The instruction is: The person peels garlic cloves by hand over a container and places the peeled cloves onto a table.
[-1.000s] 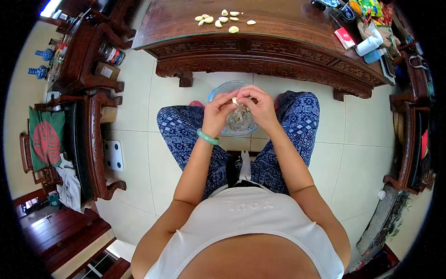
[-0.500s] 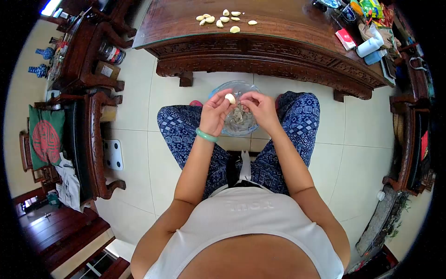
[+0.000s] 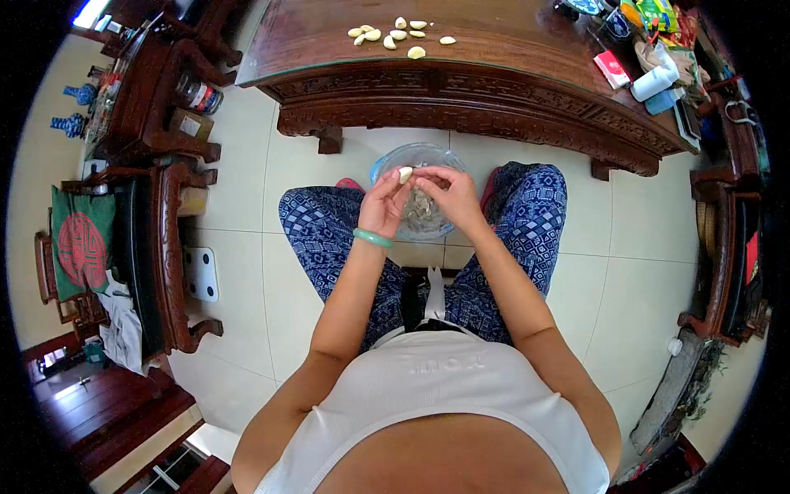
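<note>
A pale garlic clove (image 3: 406, 174) is pinched between the thumb and fingers of my left hand (image 3: 384, 202), which has a green bangle at its wrist. My right hand (image 3: 453, 196) is closed in a pinch, its fingertips at the clove's right edge. Whatever lies between those fingertips is too small to make out. Under both hands stands a round, see-through bin (image 3: 424, 151) with a bluish liner. Papery peelings (image 3: 421, 216) lie inside it, partly hidden by my hands. Several peeled garlic cloves (image 3: 398, 34) rest on the wooden table (image 3: 313, 49) ahead.
My knees flank the bin on the tiled floor (image 3: 239, 272). At the table's right end are a red-and-white box (image 3: 611, 69), a white bottle (image 3: 655, 84) and packets (image 3: 658, 15). Carved wooden chairs (image 3: 173, 247) stand at the left. A white scale (image 3: 201, 274) lies beside them.
My right hand has moved left, its fingertips now meeting the clove. My left hand has shifted slightly, and the clove in it has turned.
</note>
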Demonstrator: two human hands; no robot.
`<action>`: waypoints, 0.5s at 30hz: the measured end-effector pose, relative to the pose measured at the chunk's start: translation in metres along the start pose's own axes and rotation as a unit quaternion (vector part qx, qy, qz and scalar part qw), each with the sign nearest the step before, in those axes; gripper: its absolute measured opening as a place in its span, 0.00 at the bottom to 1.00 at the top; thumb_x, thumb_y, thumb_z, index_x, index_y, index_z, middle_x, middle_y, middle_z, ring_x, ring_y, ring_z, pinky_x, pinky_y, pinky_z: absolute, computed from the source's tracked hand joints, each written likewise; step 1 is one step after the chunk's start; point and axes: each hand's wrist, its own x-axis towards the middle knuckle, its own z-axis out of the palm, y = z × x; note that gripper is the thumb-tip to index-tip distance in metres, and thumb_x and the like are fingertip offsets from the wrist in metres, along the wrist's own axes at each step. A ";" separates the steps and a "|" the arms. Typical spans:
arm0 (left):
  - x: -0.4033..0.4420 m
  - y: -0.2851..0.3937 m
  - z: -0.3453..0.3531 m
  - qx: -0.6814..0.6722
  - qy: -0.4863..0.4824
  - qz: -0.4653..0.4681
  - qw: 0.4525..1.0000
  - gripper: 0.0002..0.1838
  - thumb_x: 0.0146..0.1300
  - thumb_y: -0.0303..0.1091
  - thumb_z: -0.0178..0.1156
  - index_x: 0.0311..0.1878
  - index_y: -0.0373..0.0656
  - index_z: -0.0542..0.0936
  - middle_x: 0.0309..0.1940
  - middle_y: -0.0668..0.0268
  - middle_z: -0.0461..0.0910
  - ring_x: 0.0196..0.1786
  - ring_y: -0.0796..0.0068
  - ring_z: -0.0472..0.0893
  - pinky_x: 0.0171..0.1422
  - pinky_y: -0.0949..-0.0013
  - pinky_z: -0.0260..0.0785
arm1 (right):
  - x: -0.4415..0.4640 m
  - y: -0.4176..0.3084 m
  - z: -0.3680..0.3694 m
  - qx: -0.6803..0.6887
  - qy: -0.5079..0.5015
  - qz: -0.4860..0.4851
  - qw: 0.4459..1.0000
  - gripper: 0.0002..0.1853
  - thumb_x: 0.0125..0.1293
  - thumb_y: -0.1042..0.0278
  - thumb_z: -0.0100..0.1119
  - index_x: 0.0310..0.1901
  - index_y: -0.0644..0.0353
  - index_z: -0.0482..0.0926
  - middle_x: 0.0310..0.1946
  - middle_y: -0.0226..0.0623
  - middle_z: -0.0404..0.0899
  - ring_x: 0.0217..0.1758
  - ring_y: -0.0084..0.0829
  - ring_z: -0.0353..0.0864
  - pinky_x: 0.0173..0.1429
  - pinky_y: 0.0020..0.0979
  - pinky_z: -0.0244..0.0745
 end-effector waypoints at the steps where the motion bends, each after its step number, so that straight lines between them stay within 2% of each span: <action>1: -0.004 0.000 0.008 0.036 0.022 0.004 0.999 0.13 0.62 0.30 0.54 0.46 0.30 0.72 0.41 0.60 0.76 0.44 0.73 0.77 0.50 0.79 0.73 | 0.000 0.004 0.003 0.000 0.000 0.000 1.000 0.10 0.53 0.70 0.62 0.38 0.59 0.81 0.30 0.34 0.82 0.30 0.27 0.80 0.38 0.26 0.73; 3: -0.006 -0.002 0.013 0.073 0.044 0.009 0.996 0.13 0.62 0.32 0.54 0.46 0.32 0.73 0.40 0.62 0.77 0.42 0.75 0.78 0.48 0.80 0.74 | 0.001 0.011 0.007 0.031 0.012 -0.008 0.999 0.11 0.55 0.69 0.62 0.39 0.63 0.81 0.30 0.35 0.82 0.31 0.22 0.80 0.36 0.23 0.72; 5: -0.006 -0.004 0.011 0.091 0.049 0.006 0.995 0.13 0.62 0.34 0.55 0.44 0.34 0.75 0.40 0.64 0.77 0.41 0.77 0.78 0.46 0.80 0.73 | 0.000 0.011 0.007 0.050 0.005 0.012 0.999 0.11 0.54 0.71 0.62 0.39 0.64 0.80 0.30 0.36 0.82 0.32 0.22 0.80 0.38 0.23 0.73; 8: -0.006 -0.003 0.008 0.126 0.046 0.025 0.991 0.12 0.61 0.31 0.55 0.44 0.33 0.75 0.38 0.62 0.78 0.39 0.76 0.79 0.43 0.79 0.75 | -0.001 -0.006 0.004 0.141 0.010 0.038 0.989 0.10 0.55 0.74 0.60 0.39 0.68 0.79 0.31 0.35 0.81 0.33 0.21 0.79 0.38 0.21 0.73; 13: -0.015 -0.004 0.027 0.224 0.018 0.131 0.966 0.11 0.59 0.25 0.57 0.45 0.31 0.76 0.38 0.59 0.79 0.37 0.73 0.80 0.42 0.75 0.76 | -0.002 -0.026 -0.001 0.146 0.004 0.026 0.989 0.10 0.56 0.74 0.60 0.39 0.68 0.79 0.30 0.34 0.80 0.31 0.19 0.79 0.37 0.20 0.73; 15: -0.015 -0.003 0.028 0.242 0.010 0.135 0.961 0.13 0.58 0.23 0.57 0.47 0.30 0.75 0.40 0.58 0.79 0.38 0.73 0.80 0.43 0.74 0.76 | -0.001 -0.028 -0.002 0.160 0.006 0.026 0.987 0.10 0.56 0.73 0.60 0.39 0.67 0.79 0.29 0.33 0.80 0.30 0.19 0.78 0.36 0.19 0.73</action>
